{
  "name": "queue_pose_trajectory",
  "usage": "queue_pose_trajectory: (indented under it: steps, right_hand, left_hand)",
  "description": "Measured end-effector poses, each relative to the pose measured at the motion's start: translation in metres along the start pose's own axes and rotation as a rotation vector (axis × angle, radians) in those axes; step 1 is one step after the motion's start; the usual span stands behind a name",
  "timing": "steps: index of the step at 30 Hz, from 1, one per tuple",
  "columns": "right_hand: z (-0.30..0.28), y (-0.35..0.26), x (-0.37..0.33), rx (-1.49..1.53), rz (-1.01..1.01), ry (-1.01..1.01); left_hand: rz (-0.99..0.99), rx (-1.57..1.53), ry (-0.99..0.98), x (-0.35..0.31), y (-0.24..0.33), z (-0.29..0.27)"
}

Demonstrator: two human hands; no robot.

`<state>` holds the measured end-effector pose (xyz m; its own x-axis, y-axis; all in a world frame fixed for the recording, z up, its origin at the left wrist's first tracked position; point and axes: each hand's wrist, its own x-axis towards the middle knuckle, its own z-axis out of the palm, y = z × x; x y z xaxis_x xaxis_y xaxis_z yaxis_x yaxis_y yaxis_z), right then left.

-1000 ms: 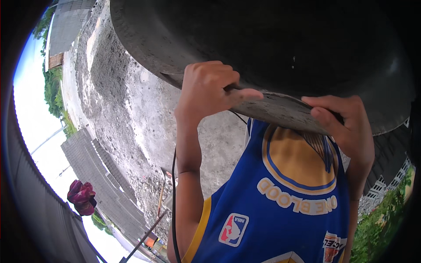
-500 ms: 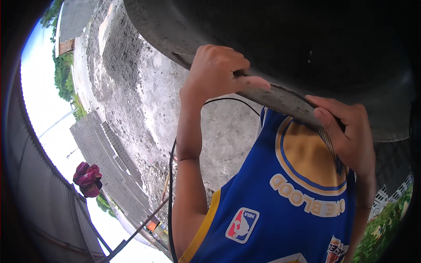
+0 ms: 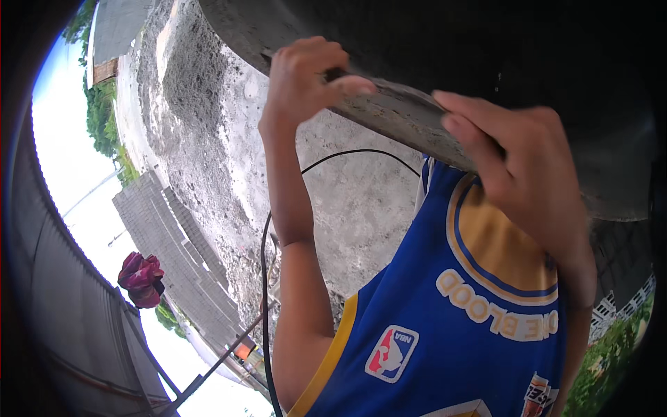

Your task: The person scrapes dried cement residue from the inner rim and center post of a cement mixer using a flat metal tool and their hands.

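A large dark basin-like thing with a grey, dirt-smeared rim (image 3: 410, 118) fills the upper right, tilted so that its dark hollow faces me. My left hand (image 3: 309, 76) is closed over this rim, its thumb lying along the lip. Farther right, my right hand (image 3: 521, 156) pinches the same rim between thumb and fingers. Below the rim is my blue jersey (image 3: 424, 299) with yellow trim, close to the edge. A thin black cable (image 3: 265, 278) loops up past my left forearm and behind it. The inside of the basin-like thing is too dark to make out.
Rough grey ground (image 3: 354, 201) and a gravel heap (image 3: 194, 76) lie to the left, with stacked grey blocks (image 3: 174, 243) beyond. A corrugated metal sheet (image 3: 62, 278) and a crumpled dark pink bundle (image 3: 141, 280) are at far left. Grass (image 3: 604, 375) shows at lower right.
Both hands have moved up and to the left, still holding the rim. The rim has shifted the same way, and more of the cable loop shows.
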<state>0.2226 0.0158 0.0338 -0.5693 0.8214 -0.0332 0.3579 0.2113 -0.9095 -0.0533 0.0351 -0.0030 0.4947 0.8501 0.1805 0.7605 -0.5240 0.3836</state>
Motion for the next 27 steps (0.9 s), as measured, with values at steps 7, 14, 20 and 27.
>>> queue_pose_trajectory:
  steps: [7,14,20,27]
  right_hand:
    - [-0.019,0.015,-0.003,-0.002,0.037,-0.081]
    - [0.012,0.001,0.033,-0.106,-0.033,-0.056]
    - [-0.019,0.011,-0.01,0.084,0.119,-0.105]
    - [0.0,0.007,0.023,-0.01,-0.01,0.029]
  left_hand:
    - [-0.096,0.033,-0.071,0.002,0.01,0.012]
    - [-0.122,-0.015,0.075,0.005,-0.03,-0.008]
    - [-0.018,0.019,-0.011,0.0,0.018,0.013]
    - [-0.123,-0.06,0.045,0.006,-0.02,0.001]
